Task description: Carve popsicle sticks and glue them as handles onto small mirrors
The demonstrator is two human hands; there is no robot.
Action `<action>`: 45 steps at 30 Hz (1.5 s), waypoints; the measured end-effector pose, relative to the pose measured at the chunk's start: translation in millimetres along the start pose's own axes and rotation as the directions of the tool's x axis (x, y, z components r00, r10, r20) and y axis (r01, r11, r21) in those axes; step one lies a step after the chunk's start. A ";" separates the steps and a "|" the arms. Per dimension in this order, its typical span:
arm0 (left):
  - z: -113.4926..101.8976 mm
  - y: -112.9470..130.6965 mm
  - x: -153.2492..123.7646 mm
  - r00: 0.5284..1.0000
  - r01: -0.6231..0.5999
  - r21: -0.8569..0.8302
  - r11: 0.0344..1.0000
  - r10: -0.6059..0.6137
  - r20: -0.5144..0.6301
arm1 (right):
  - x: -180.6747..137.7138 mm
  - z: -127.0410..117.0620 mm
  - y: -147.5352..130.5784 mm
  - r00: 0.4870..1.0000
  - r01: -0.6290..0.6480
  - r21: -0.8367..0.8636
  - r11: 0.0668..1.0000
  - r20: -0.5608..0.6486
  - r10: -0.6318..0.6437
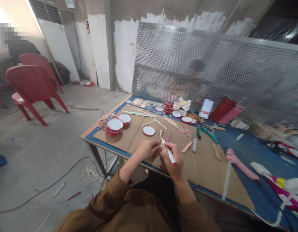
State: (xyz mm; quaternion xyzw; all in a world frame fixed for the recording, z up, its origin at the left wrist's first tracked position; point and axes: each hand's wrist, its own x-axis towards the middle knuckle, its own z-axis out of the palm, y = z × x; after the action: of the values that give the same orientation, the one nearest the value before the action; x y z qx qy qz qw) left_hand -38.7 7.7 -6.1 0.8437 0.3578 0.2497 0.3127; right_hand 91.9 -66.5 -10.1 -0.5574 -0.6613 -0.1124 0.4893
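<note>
My right hand (174,161) grips a white marker pen (171,156) with a magenta end, its tip pointing toward my left hand. My left hand (150,149) is closed in a pinch near that tip. A thin flat wooden stick (161,134) sticks up at its fingertips and appears to be held there. Just beyond lies a small round white disc with a red rim (148,130). A pink pen-like stick (168,137) is behind my right hand. Pink (187,147) and grey (194,145) cutter-like handles lie to its right. All rest on a cardboard sheet (132,138).
Small red-and-white drums (114,125) are stacked at the left. Teal-handled pliers (209,133), a pink glue gun (243,166) and a phone (206,108) lie to the right. A perforated metal panel (212,61) stands behind the table. Red chairs (33,83) are at far left.
</note>
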 end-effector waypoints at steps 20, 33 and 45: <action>0.2 -1.0 -0.3 1.000 -0.006 0.007 1.000 0.006 -0.003 | -0.4 3.7 4.4 0.999 -0.018 -0.001 1.000 0.034 0.018; -2.7 5.4 0.4 0.999 0.040 0.032 0.999 -0.040 -0.001 | -1.2 2.5 5.2 0.991 -0.121 -0.019 0.993 -0.068 0.119; 0.9 -1.0 0.6 1.000 0.021 0.008 1.000 -0.021 -0.005 | -0.2 6.4 -6.9 0.980 -0.160 0.039 0.986 -0.115 0.164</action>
State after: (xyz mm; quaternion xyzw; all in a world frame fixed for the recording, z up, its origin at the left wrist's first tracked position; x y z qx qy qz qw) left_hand -38.1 8.4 -7.3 0.8405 0.3684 0.2470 0.3112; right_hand 82.6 -64.7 -10.7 -0.5944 -0.5853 -0.0951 0.5432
